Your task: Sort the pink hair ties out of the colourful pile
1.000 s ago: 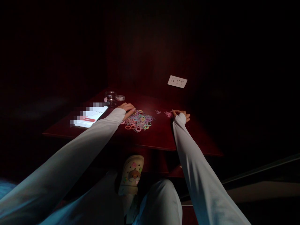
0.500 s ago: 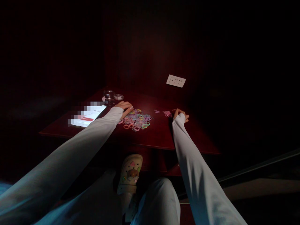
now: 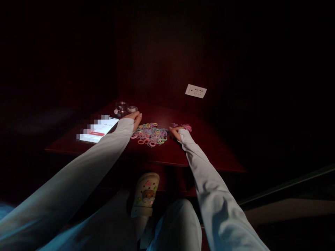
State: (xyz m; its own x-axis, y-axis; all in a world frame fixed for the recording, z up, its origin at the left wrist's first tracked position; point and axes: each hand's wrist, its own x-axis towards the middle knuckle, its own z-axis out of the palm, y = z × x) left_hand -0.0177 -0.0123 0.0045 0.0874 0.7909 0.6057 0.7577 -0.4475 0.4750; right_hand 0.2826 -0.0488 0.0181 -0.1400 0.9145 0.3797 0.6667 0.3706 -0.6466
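Observation:
A loose pile of small pastel rings and thin clip-like pieces (image 3: 150,135) lies on the dark red table; the rings look like hair ties. At the pile's upper left edge is my left hand (image 3: 134,118), palm down, empty as far as I see, its fingers bent but not clenched. My right hand (image 3: 177,132) has its bent fingertips together at the pile's right edge; whatever they grip is too small to make out. Just beyond its wrist sits a pink cluster of small pieces (image 3: 186,127), partly covered by the sleeve. A small purple piece (image 3: 174,124) lies beside it.
A lit phone (image 3: 98,130) lies left of my left forearm. Behind my left hand stand a clear jar (image 3: 121,107) and a round clear lid (image 3: 132,109). The wall carries a white socket plate (image 3: 196,91). Below the table edge shows a decorated clog (image 3: 145,193).
My right hand has moved left from the pink cluster to the right edge of the pile. My left hand has drawn back slightly up and left from the pile.

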